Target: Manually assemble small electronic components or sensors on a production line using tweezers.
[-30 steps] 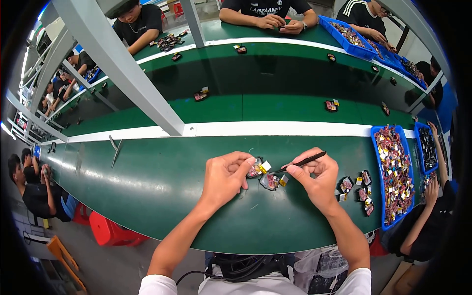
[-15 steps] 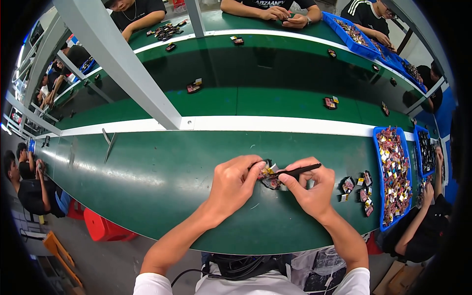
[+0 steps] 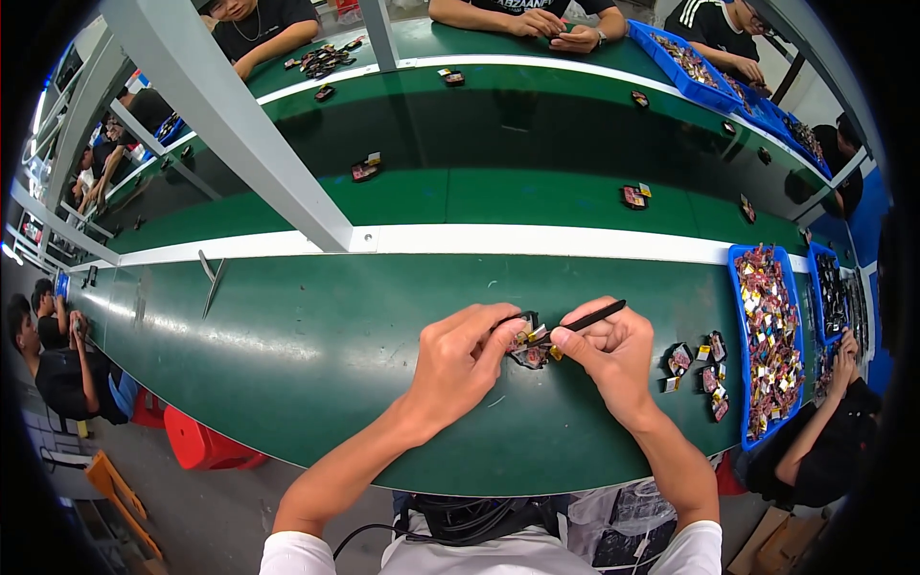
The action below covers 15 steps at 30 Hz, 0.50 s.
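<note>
My left hand [image 3: 467,351] pinches a small black-cased electronic part [image 3: 530,356] with yellow and white tabs, low over the green bench. In my right hand [image 3: 610,347] is a slim black pair of tweezers [image 3: 592,316], held like a pen. The tweezers slant down to the left, and their tip meets the inside of the part. My left fingers hide some of the part's left side. To the right of my right hand lies a loose group of similar parts [image 3: 709,379].
A blue tray [image 3: 745,445] full of such parts stands at the right, with another blue tray [image 3: 815,251] beyond it. Silver tweezers [image 3: 213,286] lie at the left. A grey post [image 3: 240,134] rises from the white rail [image 3: 537,239]. Beyond it, a belt [image 3: 537,206] carries spaced parts; people sit around.
My right hand and the tweezers have shifted slightly, the tweezers now tilting more steeply. Parts on the belt have moved left. The person at the right has brought their hands together.
</note>
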{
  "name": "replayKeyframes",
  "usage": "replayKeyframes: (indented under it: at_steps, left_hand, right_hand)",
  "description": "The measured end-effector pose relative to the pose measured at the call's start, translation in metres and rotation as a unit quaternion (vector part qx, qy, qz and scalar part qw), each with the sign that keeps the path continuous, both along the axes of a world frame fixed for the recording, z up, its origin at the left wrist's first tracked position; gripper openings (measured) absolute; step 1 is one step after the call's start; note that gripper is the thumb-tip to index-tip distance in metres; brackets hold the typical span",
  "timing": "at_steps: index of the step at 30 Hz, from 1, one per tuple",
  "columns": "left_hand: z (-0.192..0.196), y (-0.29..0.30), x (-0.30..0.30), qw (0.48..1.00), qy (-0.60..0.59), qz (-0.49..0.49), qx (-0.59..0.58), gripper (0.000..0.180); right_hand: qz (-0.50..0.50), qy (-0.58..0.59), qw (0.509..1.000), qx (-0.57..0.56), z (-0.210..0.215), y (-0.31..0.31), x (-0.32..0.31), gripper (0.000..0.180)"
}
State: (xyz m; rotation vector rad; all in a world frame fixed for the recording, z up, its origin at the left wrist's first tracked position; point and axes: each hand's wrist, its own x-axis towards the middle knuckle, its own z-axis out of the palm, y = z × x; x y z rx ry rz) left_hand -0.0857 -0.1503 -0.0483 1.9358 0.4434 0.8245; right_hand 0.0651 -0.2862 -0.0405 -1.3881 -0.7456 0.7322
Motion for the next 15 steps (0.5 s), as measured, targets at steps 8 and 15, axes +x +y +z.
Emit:
replayKeyframes:
  at_steps: [8, 15]
  left_hand:
    - [0.004, -0.007, 0.002, 0.998, -0.004, 0.01, -0.058, 0.014]
    - [0.002, -0.009, 0.001, 0.997, -0.009, 0.016, -0.079, 0.016]
  right_hand:
    - [-0.013, 0.045, 0.999, -0.009, 0.009, 0.002, -0.004, 0.014]
    - [-0.023, 0.092, 0.995, -0.026, 0.014, 0.005, -0.004, 0.015]
